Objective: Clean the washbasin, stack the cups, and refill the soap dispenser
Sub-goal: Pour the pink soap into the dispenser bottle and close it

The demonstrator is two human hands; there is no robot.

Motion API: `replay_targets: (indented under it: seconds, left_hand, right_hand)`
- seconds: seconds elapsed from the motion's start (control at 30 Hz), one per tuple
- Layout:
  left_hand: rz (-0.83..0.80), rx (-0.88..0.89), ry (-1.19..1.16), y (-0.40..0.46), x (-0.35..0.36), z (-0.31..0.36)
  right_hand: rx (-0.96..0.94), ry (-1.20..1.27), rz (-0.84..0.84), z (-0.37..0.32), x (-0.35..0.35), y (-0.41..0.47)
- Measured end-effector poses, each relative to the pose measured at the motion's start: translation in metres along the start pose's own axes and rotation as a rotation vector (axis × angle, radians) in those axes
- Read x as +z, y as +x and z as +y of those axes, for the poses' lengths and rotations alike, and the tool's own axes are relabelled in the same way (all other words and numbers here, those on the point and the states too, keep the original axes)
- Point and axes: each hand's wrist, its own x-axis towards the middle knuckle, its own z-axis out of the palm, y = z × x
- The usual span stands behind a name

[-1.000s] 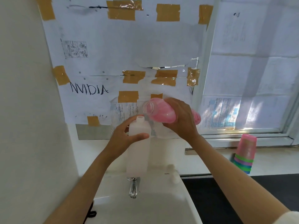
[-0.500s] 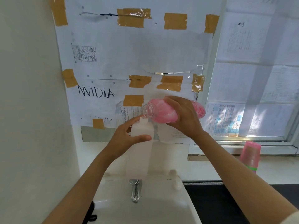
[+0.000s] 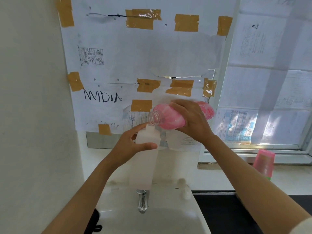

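Soap dispenser (image 3: 146, 159) first: a tall, frosted white plastic bottle with squared shoulders and a short narrow neck, which we hold upright above the washbasin (image 3: 152, 222). Our left hand (image 3: 130, 146) wraps its upper body, thumb laid flat across the front and fingers curled behind. Our right hand (image 3: 190, 122) clasps a clear, ribbed refill bottle (image 3: 168, 118) from above, fingers curled over its rounded belly. That bottle lies nearly on its side, its threaded open mouth touching or just above the dispenser's neck; we cannot tell which. Inside, the liquid is opaque pink and pools along the lower wall.

Below, the basin is smooth white ceramic with a shiny metal tap (image 3: 142, 201) at its back edge. A small translucent cap-like piece (image 3: 184, 191) sits on the basin's right rim. To the right, on the pale ledge under the window, stands a stack of cups (image 3: 264, 164), inverted, the top one glossy pink. Behind our hands, creased white paper sheets (image 3: 143, 56) are fixed up with strips of brown packing tape (image 3: 186, 22).
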Motion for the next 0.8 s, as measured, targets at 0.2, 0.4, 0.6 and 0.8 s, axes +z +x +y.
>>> replay_targets:
  seconds: [0.2,0.4,0.6,0.8]
  left_hand:
    - [-0.014,0.022,0.006,0.0,-0.003,0.002]
    - [-0.017,0.013,0.012,0.0,-0.006,0.002]
    - [-0.016,-0.014,0.047,0.002,-0.006,-0.001]
    - [-0.029,-0.016,0.058,0.004,-0.007,0.0]
  right_hand:
    - [-0.006,0.02,-0.021,-0.001,0.001,0.004]
    - [-0.001,0.024,-0.035,0.001,0.005,0.005]
    - [-0.018,0.014,-0.04,0.005,0.009,0.007]
    - [-0.02,0.021,-0.048,0.008,0.013,0.006]
